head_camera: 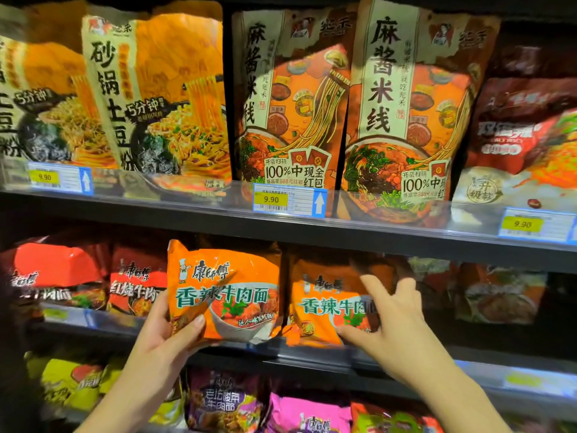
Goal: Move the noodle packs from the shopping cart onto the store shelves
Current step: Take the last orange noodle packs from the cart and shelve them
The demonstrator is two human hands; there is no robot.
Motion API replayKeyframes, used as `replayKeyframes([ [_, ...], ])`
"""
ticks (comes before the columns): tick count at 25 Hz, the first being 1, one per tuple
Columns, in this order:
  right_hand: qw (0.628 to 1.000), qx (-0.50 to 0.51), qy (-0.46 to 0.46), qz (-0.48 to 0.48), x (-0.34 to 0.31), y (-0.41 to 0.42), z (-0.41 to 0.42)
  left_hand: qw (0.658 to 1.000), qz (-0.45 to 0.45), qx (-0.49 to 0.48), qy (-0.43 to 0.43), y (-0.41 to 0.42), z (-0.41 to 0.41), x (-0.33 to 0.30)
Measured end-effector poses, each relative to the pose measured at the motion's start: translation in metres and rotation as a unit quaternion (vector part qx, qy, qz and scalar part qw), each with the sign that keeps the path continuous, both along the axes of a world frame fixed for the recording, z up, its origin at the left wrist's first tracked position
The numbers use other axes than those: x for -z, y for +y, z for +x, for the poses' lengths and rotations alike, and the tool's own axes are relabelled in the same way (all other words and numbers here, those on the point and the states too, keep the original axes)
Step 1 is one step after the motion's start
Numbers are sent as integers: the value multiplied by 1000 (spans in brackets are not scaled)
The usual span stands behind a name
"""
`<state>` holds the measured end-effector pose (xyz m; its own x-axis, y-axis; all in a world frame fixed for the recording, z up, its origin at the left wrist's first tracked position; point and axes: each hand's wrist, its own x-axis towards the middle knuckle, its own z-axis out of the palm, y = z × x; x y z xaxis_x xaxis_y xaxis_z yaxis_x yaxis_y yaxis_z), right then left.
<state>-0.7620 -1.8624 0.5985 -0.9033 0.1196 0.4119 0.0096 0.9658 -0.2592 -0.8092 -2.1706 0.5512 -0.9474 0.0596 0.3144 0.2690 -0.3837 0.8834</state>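
An orange noodle pack (223,289) stands upright at the front of the middle shelf (312,351). My left hand (168,335) grips its lower left corner, thumb across the front. A second orange pack (327,295) of the same kind stands just to its right on that shelf. My right hand (390,323) holds this pack's right side, fingers spread over its front and edge. The shopping cart is out of view.
Red noodle packs (134,282) fill the middle shelf to the left, darker packs (496,295) to the right. The upper shelf (312,226) carries tall orange and brown pouches with yellow price tags. Yellow, purple and pink packs (224,398) sit on the shelf below.
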Motion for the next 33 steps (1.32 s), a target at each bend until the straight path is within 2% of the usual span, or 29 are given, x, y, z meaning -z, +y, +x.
replayKeyframes([
  [3,986,24,76,145,-5,-9,-1,1000,-5,2,0,-4,1,4],
  [6,965,-52,119,230,7,-21,-2,1000,1,2,-1,-9,2,4],
  [11,952,-103,98,272,12,-22,-10,1000,-9,3,-1,-15,-1,7],
  [15,966,-72,32,248,11,-29,-29,1000,-12,15,1,-15,-6,6],
  [23,981,-79,17,178,3,-39,-26,999,-26,35,6,-12,-7,3],
  [27,988,-132,38,67,9,-42,-22,998,-54,33,11,-16,-8,4],
  [30,983,-157,91,34,11,-49,-25,988,-136,-27,74,-14,-11,2],
  [33,986,-147,74,28,10,-60,-29,955,-225,-80,174,-11,-12,-5],
])
